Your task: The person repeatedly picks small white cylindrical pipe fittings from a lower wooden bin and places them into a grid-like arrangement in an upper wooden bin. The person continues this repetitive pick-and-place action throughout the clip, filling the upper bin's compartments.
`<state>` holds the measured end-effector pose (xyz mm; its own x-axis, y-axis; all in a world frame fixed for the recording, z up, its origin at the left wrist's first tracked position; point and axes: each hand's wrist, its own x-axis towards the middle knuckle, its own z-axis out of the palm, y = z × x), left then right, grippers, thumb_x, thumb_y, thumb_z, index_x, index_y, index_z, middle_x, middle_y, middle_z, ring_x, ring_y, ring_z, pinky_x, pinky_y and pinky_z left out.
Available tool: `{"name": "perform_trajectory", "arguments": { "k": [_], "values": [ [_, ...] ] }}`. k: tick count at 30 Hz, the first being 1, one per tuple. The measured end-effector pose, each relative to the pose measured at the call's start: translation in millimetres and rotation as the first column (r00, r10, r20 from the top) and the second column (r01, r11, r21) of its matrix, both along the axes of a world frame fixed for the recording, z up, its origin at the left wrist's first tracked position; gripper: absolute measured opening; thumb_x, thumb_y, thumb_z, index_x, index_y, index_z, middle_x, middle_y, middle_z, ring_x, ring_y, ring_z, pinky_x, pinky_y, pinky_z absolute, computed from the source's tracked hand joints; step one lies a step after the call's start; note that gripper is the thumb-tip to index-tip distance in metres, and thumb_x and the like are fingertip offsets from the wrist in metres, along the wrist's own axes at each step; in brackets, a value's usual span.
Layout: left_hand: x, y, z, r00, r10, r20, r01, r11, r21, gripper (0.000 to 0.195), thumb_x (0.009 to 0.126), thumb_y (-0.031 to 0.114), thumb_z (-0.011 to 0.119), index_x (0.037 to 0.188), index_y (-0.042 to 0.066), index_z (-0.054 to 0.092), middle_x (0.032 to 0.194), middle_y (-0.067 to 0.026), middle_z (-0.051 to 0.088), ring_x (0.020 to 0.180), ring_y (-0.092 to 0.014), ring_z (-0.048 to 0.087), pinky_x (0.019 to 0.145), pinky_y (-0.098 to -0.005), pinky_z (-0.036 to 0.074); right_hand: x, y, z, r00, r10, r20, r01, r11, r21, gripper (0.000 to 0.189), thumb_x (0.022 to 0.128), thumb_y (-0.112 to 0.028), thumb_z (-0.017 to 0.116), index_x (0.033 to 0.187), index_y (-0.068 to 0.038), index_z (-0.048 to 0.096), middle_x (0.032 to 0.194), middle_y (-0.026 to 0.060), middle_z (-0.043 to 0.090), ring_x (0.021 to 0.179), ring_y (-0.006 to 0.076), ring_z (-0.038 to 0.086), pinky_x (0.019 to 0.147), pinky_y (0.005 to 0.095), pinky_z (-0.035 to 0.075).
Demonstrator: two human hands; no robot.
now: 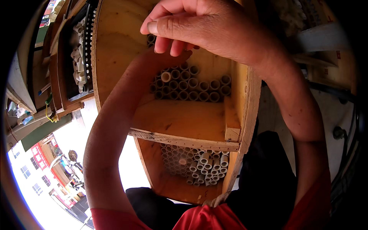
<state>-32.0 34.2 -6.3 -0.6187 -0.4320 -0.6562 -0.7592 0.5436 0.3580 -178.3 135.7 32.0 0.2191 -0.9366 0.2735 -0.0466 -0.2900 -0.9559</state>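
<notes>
My right hand (184,28) hangs over the upper compartment of a wooden shelf box (169,115). Its fingers are loosely bent and somewhat apart, and I see nothing held in it. Beneath it, my left hand (172,57) reaches into the same compartment, beside stacked short plastic pipe pieces (193,82). Shadow and the right hand cover much of the left, so its grasp is hidden. The pieces lie in rows with their round open ends facing me; a paler one (166,76) stands out near my left wrist.
A wooden crosspiece (184,139) divides off a lower compartment with many similar pipe pieces (211,165), some sticking out further. Left of the box, a black perforated crate (89,46) holds white plastic fittings (79,57). My knees (267,161) flank the box.
</notes>
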Motion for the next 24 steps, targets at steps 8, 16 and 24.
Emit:
{"name": "perform_trajectory", "arguments": {
  "k": [8, 16, 24],
  "values": [
    [119.1, 18.0, 74.7, 0.845, 0.129, -0.519, -0.194, 0.978, -0.073, 0.033, 0.099, 0.022, 0.063, 0.127, 0.005, 0.066, 0.118, -0.0108, 0.071, 0.106, -0.02, 0.067, 0.091, -0.0356, 0.053, -5.2, -13.3, -15.2, 0.981, 0.128, 0.147, -0.151, 0.976, 0.155, 0.025, 0.105, -0.018, 0.058, 0.111, 0.006, 0.065, 0.092, 0.0136, 0.071, 0.078, 0.015, 0.068, 0.072, 0.0286, 0.06],
    [241.0, 161.3, 61.6, 0.194, 0.764, -0.616, -0.204, 0.645, 0.736, 0.028, 0.101, 0.028, 0.061, 0.091, 0.002, 0.067, 0.088, -0.0142, 0.069, 0.077, -0.022, 0.068, 0.068, -0.0367, 0.057, -1.4, -11.4, 10.2, 0.999, 0.041, 0.008, -0.042, 0.94, 0.34, 0.027, 0.106, -0.02, 0.057, 0.112, 0.005, 0.065, 0.093, 0.0139, 0.071, 0.079, 0.0153, 0.069, 0.074, 0.0292, 0.061],
    [280.1, 248.9, -132.3, 0.595, 0.803, -0.033, -0.8, 0.588, -0.116, 0.036, 0.099, 0.029, 0.061, 0.123, 0.003, 0.066, 0.122, -0.0191, 0.067, 0.113, -0.038, 0.064, 0.095, -0.0464, 0.05, -5.1, -3.2, 1.8, 0.993, 0.084, 0.088, -0.097, 0.982, 0.16, 0.029, 0.106, -0.022, 0.057, 0.112, 0.005, 0.065, 0.093, 0.0135, 0.071, 0.079, 0.0151, 0.069, 0.074, 0.0291, 0.061]
  ]
}}
